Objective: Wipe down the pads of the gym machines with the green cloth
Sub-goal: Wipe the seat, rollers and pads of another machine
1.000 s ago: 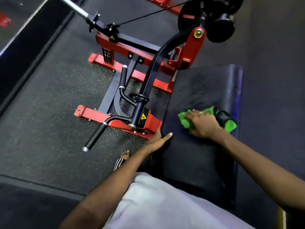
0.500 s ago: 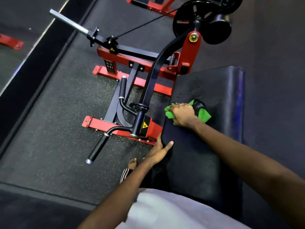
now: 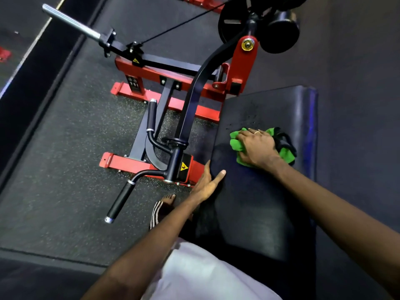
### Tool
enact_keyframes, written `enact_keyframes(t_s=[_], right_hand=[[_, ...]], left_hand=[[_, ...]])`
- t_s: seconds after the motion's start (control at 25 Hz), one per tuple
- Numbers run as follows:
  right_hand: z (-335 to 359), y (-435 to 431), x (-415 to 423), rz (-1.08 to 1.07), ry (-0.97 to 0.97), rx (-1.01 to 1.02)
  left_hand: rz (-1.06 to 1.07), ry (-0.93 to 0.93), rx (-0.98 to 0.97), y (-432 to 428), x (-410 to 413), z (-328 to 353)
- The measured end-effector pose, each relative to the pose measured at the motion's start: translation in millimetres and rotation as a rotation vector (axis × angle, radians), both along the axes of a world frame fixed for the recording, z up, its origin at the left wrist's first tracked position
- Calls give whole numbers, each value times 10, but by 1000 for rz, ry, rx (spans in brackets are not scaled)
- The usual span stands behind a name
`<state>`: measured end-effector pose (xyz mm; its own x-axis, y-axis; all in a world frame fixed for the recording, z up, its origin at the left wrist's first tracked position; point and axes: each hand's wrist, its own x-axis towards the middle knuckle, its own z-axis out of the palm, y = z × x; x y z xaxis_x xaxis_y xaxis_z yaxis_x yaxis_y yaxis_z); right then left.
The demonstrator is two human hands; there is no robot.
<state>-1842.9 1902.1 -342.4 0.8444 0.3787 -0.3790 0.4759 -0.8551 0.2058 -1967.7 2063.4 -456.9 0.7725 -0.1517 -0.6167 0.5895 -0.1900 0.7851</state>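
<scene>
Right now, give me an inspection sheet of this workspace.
surface: black pad, dark specks on its far part
job's things: green cloth bunched on the pad, dark fabric bunched in with it
clutter: nothing seen
grips: right hand presses on the cloth; left hand rests on the pad's left edge, thumb on top
cables: thin black cable runs taut above the machine
surroundings: red and black machine left of the pad, its handle pointing this way; speckled rubber floor; person's foot beside the pad
</scene>
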Motion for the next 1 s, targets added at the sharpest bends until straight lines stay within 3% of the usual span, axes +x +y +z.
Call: enact_keyframes(t_s=[0.16, 0.36, 0.44, 0.68, 0.84, 1.0], right_hand=[[-191, 499, 296, -12, 99, -43], [-315, 565, 7, 262, 334, -88], [-260, 491, 175, 238, 313, -73], [124, 21, 795, -140, 74, -66], [89, -157, 330, -47, 28, -87], [-140, 139, 792, 25, 123, -78]], left_hand=[[-22, 28, -47, 30, 24, -115], [41, 55, -140, 9, -23, -112], [26, 64, -147, 25, -57, -161], [-64, -14, -136, 95, 401, -48], [-85, 7, -100, 25, 787, 8], [-70, 23, -63, -34, 764, -58]])
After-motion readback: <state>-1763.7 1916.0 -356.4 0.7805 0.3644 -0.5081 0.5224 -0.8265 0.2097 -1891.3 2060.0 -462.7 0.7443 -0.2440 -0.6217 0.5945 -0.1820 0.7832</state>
